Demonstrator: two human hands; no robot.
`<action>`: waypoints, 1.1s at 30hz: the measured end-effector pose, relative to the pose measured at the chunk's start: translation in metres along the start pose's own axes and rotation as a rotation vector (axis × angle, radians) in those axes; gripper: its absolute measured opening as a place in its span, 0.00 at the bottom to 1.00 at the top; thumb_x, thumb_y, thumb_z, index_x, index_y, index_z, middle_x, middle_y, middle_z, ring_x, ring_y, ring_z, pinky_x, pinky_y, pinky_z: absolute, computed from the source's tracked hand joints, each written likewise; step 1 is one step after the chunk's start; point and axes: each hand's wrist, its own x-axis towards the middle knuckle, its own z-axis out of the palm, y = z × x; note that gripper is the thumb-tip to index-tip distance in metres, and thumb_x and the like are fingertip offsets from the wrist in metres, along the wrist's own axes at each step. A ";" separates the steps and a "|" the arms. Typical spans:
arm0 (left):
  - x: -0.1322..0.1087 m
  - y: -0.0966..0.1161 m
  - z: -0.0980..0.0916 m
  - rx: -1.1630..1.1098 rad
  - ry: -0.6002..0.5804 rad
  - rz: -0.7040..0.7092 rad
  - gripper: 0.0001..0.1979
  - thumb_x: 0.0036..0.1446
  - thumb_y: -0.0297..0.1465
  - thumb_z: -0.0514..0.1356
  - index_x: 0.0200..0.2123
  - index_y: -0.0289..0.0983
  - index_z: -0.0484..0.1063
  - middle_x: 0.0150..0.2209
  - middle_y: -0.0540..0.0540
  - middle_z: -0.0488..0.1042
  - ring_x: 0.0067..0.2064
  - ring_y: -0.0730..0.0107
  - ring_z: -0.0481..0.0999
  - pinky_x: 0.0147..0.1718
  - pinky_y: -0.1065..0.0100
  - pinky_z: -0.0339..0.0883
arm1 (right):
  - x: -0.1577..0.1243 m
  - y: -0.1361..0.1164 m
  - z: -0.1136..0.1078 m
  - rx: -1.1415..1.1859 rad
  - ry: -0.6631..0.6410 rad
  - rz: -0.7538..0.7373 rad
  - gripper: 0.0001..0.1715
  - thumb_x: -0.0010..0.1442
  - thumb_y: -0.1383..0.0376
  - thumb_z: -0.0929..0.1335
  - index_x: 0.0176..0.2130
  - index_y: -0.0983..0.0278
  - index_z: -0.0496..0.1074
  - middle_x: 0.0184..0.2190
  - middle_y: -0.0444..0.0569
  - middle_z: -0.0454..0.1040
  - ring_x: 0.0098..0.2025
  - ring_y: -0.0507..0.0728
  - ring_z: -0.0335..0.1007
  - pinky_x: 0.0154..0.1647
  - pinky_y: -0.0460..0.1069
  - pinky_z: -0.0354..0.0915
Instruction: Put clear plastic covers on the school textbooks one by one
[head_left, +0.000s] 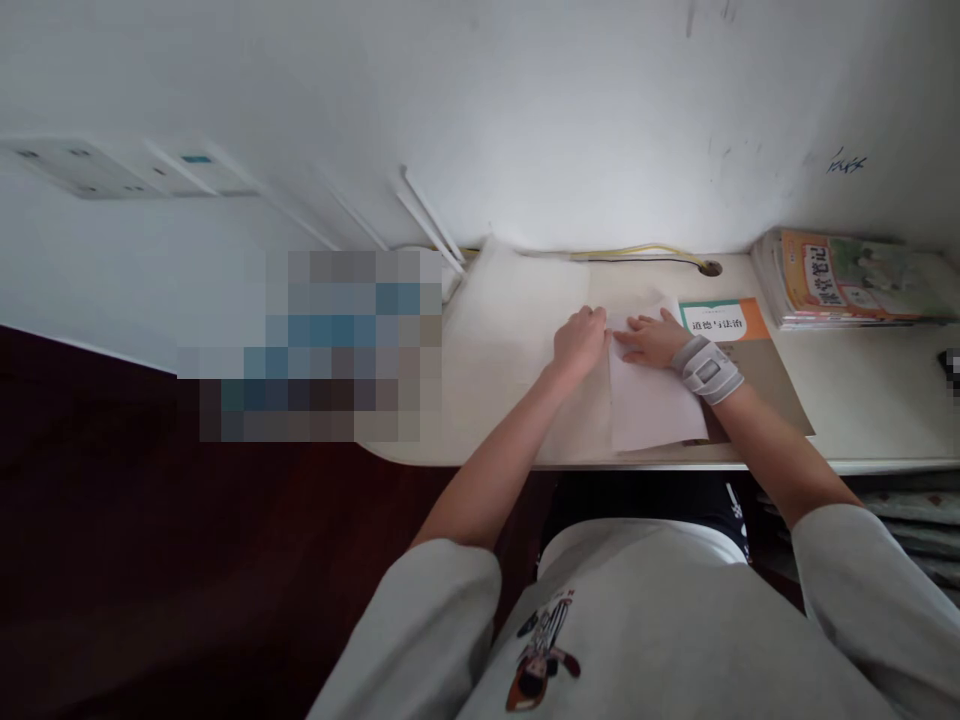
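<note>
White paper [652, 405] lies on the desk in front of me, partly over a book [765, 375] with a brown, orange and teal cover. My right hand [651, 338], with a grey band [709, 368] on the wrist, rests on the paper with its fingers spread. Just left of it, my left hand [582, 343] is closed at the paper's left edge; its fingers are curled, and what they hold is too small to make out. A pale, see-through sheet [517, 300] spreads over the desk to the left of my left hand.
A stack of books [862, 280] stands at the back right of the desk [862, 400]. Yellow and black cables [637, 252] run along the wall to a round hole [709, 268]. A blurred-out patch covers the desk's left end. Sockets [112, 170] are on the wall.
</note>
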 end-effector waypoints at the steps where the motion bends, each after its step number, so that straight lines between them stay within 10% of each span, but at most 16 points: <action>1: -0.016 0.007 -0.003 0.002 0.019 0.055 0.13 0.62 0.32 0.48 0.44 0.35 0.68 0.44 0.38 0.70 0.45 0.61 0.71 0.38 0.65 0.63 | 0.000 0.001 0.000 0.003 0.008 -0.007 0.28 0.62 0.55 0.57 0.59 0.58 0.59 0.58 0.59 0.59 0.59 0.67 0.55 0.55 0.68 0.47; 7: -0.114 0.062 0.007 -0.051 0.193 0.620 0.14 0.60 0.38 0.53 0.43 0.34 0.68 0.43 0.41 0.71 0.42 0.63 0.70 0.39 0.63 0.64 | 0.004 0.009 0.002 0.042 0.058 -0.046 0.23 0.62 0.62 0.55 0.55 0.60 0.63 0.57 0.55 0.64 0.57 0.63 0.59 0.55 0.65 0.48; 12: -0.130 0.073 0.030 0.018 0.390 0.575 0.12 0.61 0.25 0.50 0.46 0.33 0.67 0.42 0.42 0.73 0.36 0.68 0.70 0.33 0.67 0.64 | 0.008 0.016 0.010 0.178 0.158 -0.004 0.25 0.63 0.62 0.55 0.57 0.62 0.62 0.58 0.53 0.63 0.61 0.62 0.55 0.59 0.65 0.45; 18: -0.136 0.062 0.048 -0.069 0.464 0.507 0.11 0.60 0.24 0.51 0.44 0.33 0.68 0.40 0.43 0.74 0.34 0.70 0.69 0.32 0.68 0.64 | -0.006 0.044 0.031 0.526 0.625 0.303 0.36 0.64 0.49 0.50 0.61 0.67 0.57 0.61 0.57 0.57 0.64 0.59 0.47 0.61 0.59 0.51; 33: -0.146 0.063 0.052 -0.183 0.505 0.518 0.06 0.58 0.25 0.55 0.37 0.37 0.71 0.31 0.49 0.72 0.34 0.73 0.70 0.36 0.67 0.61 | -0.011 0.031 0.045 0.355 0.408 0.269 0.41 0.59 0.48 0.58 0.64 0.67 0.50 0.66 0.58 0.42 0.67 0.65 0.36 0.63 0.63 0.44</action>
